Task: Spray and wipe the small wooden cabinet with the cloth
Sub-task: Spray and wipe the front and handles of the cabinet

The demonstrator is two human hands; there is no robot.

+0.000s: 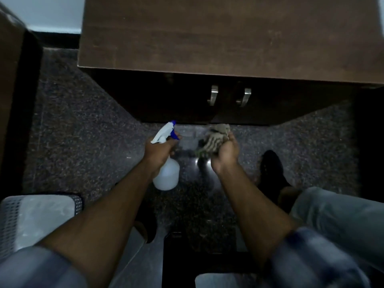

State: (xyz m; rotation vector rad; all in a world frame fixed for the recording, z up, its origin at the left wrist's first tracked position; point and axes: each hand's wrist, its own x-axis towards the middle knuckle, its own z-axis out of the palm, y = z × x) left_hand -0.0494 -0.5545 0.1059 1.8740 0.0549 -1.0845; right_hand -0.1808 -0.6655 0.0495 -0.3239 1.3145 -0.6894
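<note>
Spray bottle [166, 175] — nozzle toward cabinet [207, 38] (left hand [159, 151] grips)

Cabinet [228, 38] front blocks ahead; open floor [83, 121] left; basket [37, 215] near-left; dark furniture [18, 100] far-left.

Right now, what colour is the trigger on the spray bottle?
Blue, on a white spray bottle gripped by the left hand; seen in the head view.
</note>
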